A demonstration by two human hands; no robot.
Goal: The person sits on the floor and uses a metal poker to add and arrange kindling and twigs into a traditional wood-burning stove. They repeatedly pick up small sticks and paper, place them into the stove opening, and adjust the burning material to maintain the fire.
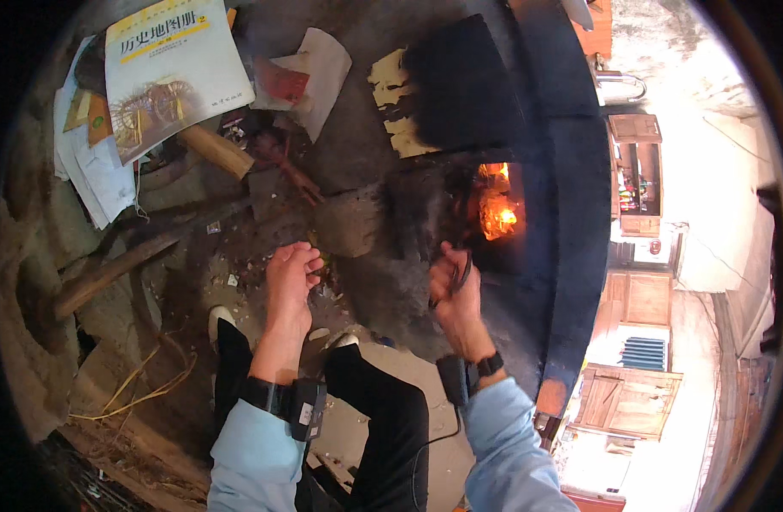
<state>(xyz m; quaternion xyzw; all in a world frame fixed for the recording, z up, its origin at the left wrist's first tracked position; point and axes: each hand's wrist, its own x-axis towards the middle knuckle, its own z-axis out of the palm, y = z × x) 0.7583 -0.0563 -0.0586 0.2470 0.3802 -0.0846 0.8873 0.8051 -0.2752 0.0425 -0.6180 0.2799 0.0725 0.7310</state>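
Note:
My right hand (454, 291) is closed around a dark looped handle (463, 272), apparently of metal; the rest of the tool is hard to make out. It is just in front of the fire opening of a soot-blackened stove, where orange flames (499, 211) burn. My left hand (291, 276) hovers above the littered floor, loosely curled with fingers slightly apart and nothing visible in it. A stone-like block (350, 221) lies beyond the left hand, beside the stove mouth. A blackened panel (462, 89) with a peeling yellowish edge adjoins the fire opening.
A paperback book (177, 77) bearing writing lies on loose papers (103, 173) at upper left, near a cut wood piece (218, 152). A long wooden stick (119, 269) lies at left. The stove's dark rim (574, 256) runs along the right. Wooden cabinets (628, 403) stand beyond.

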